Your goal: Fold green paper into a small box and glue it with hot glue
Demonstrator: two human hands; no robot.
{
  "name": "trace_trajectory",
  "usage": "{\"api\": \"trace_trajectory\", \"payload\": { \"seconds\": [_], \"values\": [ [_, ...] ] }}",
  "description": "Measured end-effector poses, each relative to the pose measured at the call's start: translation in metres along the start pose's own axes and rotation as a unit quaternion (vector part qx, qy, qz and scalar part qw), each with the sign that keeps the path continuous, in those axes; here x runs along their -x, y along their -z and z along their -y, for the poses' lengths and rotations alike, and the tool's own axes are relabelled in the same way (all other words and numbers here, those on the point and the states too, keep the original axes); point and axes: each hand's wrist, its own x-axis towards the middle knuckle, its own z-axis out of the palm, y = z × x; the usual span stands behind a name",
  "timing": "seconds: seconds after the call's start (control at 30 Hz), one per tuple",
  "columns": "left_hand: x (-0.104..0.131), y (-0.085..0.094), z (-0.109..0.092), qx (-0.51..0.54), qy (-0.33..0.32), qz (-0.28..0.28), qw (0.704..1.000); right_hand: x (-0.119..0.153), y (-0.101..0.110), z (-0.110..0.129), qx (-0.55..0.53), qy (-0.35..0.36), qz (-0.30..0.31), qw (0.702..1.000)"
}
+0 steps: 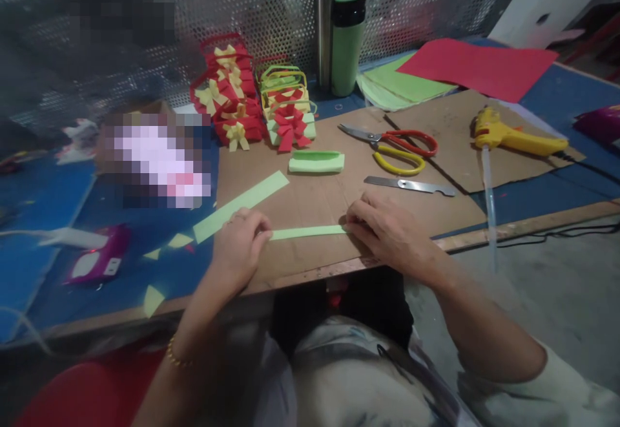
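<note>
A narrow light green paper strip [310, 231] stretches between my two hands, low over the brown cardboard [300, 262]. Its left end is pinched in the closed fingers of my left hand [242, 239]. At the other end, the fingers of my right hand [387, 227] close on the strip. A wider green paper strip [247, 204] lies slanted just behind my left hand, partly covered by it. Beyond the strip sits a small folded green paper box [316, 162]. Scissors [387, 146] with one red and one yellow handle, and a flat metal blade [409, 185], lie behind my right hand.
Red paper baskets [232, 97] with yellow bows and green ones [288, 107] stand at the back, near a green tumbler [347, 46] and a steel flask [325, 20]. A yellow glue gun [513, 136] with its cord lies right. Red paper [477, 65] and a purple power socket [99, 256] flank the cardboard.
</note>
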Motion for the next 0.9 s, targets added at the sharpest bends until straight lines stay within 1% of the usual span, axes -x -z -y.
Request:
{"api": "trace_trajectory", "payload": {
  "seconds": [0.07, 0.13, 0.23, 0.3, 0.37, 0.47, 0.6, 0.77, 0.83, 0.9],
  "values": [
    [0.001, 0.0, 0.004, 0.007, -0.012, -0.002, 1.0, 0.001, -0.001, -0.001, -0.008, 0.005, -0.017, 1.0],
    [0.003, -0.001, 0.006, -0.009, -0.025, -0.009, 1.0, 0.001, -0.003, -0.003, -0.014, 0.014, -0.039, 0.999],
    [0.007, -0.004, 0.004, -0.083, -0.065, -0.032, 0.994, 0.003, -0.004, -0.006, -0.015, 0.026, -0.061, 0.998],
    [0.012, -0.006, -0.002, -0.163, -0.119, -0.043, 0.978, 0.004, -0.005, -0.008, -0.014, 0.03, -0.063, 0.997],
    [0.017, -0.005, -0.01, -0.239, -0.179, -0.045, 0.953, 0.004, -0.006, -0.008, -0.011, 0.032, -0.061, 0.998],
    [0.022, -0.002, -0.022, -0.31, -0.227, -0.036, 0.923, 0.004, -0.007, -0.009, -0.002, 0.033, -0.065, 0.997],
    [0.023, 0.001, -0.029, -0.353, -0.25, -0.005, 0.902, 0.004, -0.006, -0.008, 0.004, 0.032, -0.068, 0.997],
    [0.02, 0.005, -0.033, -0.382, -0.247, 0.031, 0.89, 0.003, -0.005, -0.008, 0.01, 0.025, -0.071, 0.997],
    [0.017, 0.008, -0.038, -0.391, -0.244, 0.057, 0.886, 0.003, -0.004, -0.008, 0.021, 0.023, -0.079, 0.996],
    [0.013, 0.012, -0.044, -0.392, -0.242, 0.087, 0.883, 0.005, -0.003, -0.004, 0.057, 0.021, -0.098, 0.993]
  ]
}}
